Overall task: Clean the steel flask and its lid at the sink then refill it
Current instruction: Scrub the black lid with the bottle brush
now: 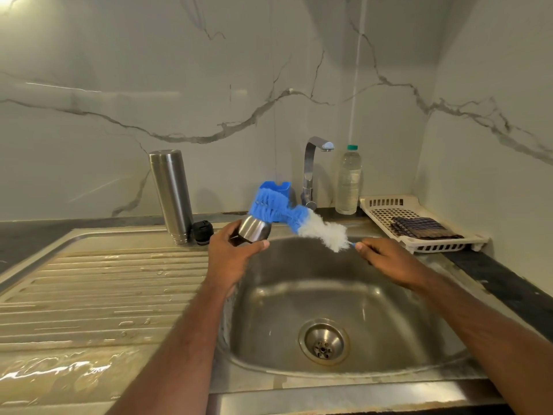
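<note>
Head view: over a steel sink (398, 298), wet drainboard at left.
Left hand (230, 256): curled around the steel lid (254, 229), held above the basin's far-left rim.
Right hand (386, 256): pinching the handle of a blue-and-white bottle brush (287, 215), blue bristles against the lid.
Flask (172, 193): upside down on the far drainboard, black stopper (203, 232) just beside it.
Far right: tap (312, 169), plastic water bottle (348, 181), white tray (419, 217) holding a folded cloth (419, 227).

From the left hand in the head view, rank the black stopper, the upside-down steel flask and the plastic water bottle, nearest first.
From the left hand:
1. Black stopper, just to its left on the drainboard.
2. Steel flask, behind the stopper, farther left.
3. Plastic water bottle, far right, beside the tap.
</note>
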The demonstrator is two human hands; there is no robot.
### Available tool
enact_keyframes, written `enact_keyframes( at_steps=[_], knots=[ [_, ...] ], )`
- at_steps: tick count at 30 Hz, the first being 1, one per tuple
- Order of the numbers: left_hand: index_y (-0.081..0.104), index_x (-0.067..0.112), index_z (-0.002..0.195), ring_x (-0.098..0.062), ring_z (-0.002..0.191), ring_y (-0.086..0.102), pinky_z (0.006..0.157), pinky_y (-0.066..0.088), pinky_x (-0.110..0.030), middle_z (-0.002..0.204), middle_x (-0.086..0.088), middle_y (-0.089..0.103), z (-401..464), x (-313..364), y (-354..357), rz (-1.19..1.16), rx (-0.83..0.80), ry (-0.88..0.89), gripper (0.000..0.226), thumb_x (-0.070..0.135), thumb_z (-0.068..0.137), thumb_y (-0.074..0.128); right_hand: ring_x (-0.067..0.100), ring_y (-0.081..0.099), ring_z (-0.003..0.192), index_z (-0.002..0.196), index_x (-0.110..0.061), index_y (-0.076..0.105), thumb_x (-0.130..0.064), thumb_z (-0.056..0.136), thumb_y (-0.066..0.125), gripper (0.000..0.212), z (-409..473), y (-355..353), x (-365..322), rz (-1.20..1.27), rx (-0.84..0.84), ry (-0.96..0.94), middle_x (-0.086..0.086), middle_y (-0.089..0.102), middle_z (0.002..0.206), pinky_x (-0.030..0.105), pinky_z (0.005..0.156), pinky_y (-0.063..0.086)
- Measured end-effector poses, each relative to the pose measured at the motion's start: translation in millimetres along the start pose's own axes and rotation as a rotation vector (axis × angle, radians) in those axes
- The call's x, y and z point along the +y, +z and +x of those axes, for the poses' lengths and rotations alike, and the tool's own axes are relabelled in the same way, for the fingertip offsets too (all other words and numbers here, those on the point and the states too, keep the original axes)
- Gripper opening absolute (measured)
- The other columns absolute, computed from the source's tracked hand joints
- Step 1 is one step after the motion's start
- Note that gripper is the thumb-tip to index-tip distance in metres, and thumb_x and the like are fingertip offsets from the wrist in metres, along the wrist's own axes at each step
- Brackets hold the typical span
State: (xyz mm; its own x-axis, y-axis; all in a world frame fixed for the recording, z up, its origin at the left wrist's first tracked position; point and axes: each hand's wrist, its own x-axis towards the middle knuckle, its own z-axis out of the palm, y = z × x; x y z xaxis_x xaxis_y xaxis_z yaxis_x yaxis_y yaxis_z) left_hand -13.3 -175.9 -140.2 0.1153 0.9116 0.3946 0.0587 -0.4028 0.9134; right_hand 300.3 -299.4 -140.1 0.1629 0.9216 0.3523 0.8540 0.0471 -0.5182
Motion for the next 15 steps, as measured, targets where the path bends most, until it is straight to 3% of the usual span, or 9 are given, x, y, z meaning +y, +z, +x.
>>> enact_keyframes(
  at_steps=[3,7,12,15],
  knots=[
    [0.073,0.017,0.115,-0.020,0.089,0.076,0.080,0.063,-0.040,0.097,-0.002,0.077,4,-6,-3,0.016,0.017,-0.085,0.056,0.022,0.065,0.096,0.013,0.052,0.063,0.069,-0.025,0.050,-0.039,0.104,0.048,0.038,-5,-7,-4,-0.101,0.024,-0.049,-0.004,0.054,0.064,0.034,0.061,0.038],
    [0.075,0.019,0.099,-0.015,0.081,0.074,0.075,0.063,-0.035,0.087,0.002,0.077,-2,-2,10,0.167,-0.069,-0.099,0.044,0.033,0.063,0.096,0.010,0.052,0.063,0.072,-0.032,0.044,-0.045,0.104,0.044,0.035,1,13,-19,-0.275,0.069,-0.161,-0.009,0.053,0.064,0.033,0.059,0.041],
    [0.073,0.014,0.098,-0.013,0.086,0.072,0.073,0.056,-0.023,0.093,0.001,0.075,5,-1,-3,0.139,0.122,-0.095,0.049,0.026,0.058,0.098,0.012,0.055,0.065,0.074,-0.028,0.052,-0.043,0.103,0.046,0.033,-3,-10,2,-0.226,0.071,-0.082,-0.007,0.057,0.067,0.034,0.060,0.042],
    [0.073,0.015,0.101,-0.013,0.087,0.072,0.078,0.060,-0.029,0.093,0.002,0.075,5,-1,-3,0.163,0.074,-0.086,0.048,0.024,0.060,0.097,0.011,0.054,0.066,0.076,-0.026,0.052,-0.044,0.103,0.045,0.033,-4,-2,-3,-0.237,0.048,-0.102,-0.006,0.056,0.068,0.032,0.060,0.041]
  ],
)
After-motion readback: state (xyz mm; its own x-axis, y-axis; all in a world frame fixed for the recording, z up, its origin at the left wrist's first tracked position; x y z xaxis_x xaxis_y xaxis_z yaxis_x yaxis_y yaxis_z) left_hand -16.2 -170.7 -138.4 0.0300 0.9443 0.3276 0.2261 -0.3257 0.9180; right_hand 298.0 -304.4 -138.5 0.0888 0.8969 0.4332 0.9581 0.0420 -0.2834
